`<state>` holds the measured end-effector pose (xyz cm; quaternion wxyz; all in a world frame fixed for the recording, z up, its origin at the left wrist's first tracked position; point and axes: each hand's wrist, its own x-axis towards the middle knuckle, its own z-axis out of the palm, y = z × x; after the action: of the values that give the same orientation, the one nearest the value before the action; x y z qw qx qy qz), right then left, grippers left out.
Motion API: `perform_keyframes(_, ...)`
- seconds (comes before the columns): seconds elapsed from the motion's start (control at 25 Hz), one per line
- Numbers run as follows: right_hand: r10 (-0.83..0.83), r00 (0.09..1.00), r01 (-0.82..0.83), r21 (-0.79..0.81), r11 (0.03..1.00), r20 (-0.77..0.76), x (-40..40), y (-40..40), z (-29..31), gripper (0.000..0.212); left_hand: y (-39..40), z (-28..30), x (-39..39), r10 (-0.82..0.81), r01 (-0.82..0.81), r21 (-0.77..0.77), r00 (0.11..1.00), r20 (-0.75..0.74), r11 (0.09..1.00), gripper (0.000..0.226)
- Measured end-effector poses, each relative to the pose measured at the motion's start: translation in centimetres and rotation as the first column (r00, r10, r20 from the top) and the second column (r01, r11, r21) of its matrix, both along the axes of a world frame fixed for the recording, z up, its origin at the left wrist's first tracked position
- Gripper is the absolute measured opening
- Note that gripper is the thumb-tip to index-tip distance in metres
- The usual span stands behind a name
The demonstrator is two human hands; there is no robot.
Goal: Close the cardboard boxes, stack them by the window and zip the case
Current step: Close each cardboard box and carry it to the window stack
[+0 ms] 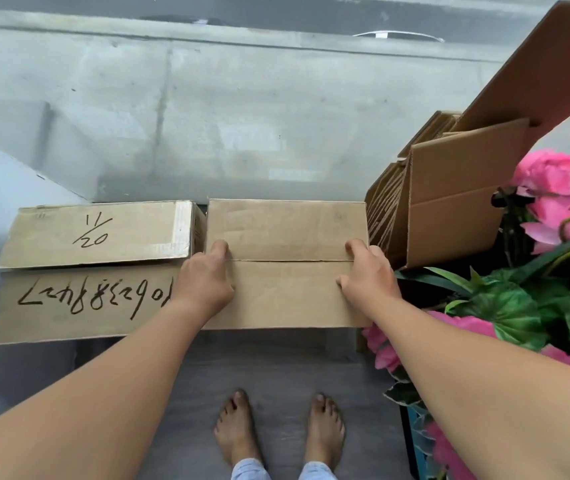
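Marked box [96, 271]: far left, against the window [242, 116]; flaps down, seam running left to right; "11/20" on the far flap, a long upside-down number on the near one. Contents not visible.

Left hand [204, 284]: on the left end of the plain box, palm flat over the near flap, fingers curled across the seam at the left edge; pressing rather than gripping, nothing held.

Plain box [287, 265]: centre, far side at the window, left end touching or just beside the marked box; hard to tell which. Flaps shut, meeting in a seam between the hands. Long axis left to right, so each hand covers one end. Contents hidden.

Right hand [368, 277]: on the right end of the same box, fingers bent over the seam and corner, thumb on the near flap; also pressing, nothing held.

Key relation: box directly ahead of both hands, equally near; any lift probably wants a grip at the two short ends.

Flattened cartons [450, 202]: right, leaning upright just beside the plain box; empty, folded.

Artificial flowers [553, 254]: far right, pink blooms and green leaves crowding the right forearm.

Case: not in view.

Bare feet [280, 431]: on the grey floor below the box.
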<state>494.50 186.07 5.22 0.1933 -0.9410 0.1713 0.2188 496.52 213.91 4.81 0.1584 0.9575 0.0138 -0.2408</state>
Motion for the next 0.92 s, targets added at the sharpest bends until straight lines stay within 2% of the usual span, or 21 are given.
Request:
perform_keyframes(0.12,0.011,0.999,-0.011,-0.001,1.0,0.033,0.4,-0.4,-0.2,0.049,-0.1,-0.3,-0.1,-0.007,0.007,0.002,1.0,-0.007,1.0,0.046)
perform_keyframes(0.28,0.05,0.997,-0.051,-0.021,0.998,-0.065,0.6,0.0,0.1,0.053,-0.5,0.1,-0.3,-0.048,0.049,0.065,0.999,-0.02,0.997,0.035)
perform_keyframes(0.4,0.077,0.99,-0.079,-0.019,0.997,-0.12,0.7,-0.2,2.3,0.06,-0.9,2.6,-0.4,-0.083,0.079,0.152,0.996,0.02,0.985,0.022)
perform_keyframes(0.48,0.093,0.989,-0.093,0.007,0.996,-0.116,0.9,-0.6,4.7,0.068,-1.4,5.5,-0.2,-0.097,0.097,0.18,0.995,-0.006,0.979,0.028)
perform_keyframes(0.68,0.074,0.994,-0.062,0.14,0.988,-0.085,1.9,-2.1,16.5,0.077,-3.5,17.6,1.6,-0.181,0.184,0.119,0.983,-0.034,0.976,0.06)
perform_keyframes(0.92,0.013,0.999,-0.02,0.175,0.984,0.04,-0.2,-3.5,32.6,0.082,-7.5,34.4,2.8,-0.23,0.231,-0.036,0.973,0.02,0.972,0.068)
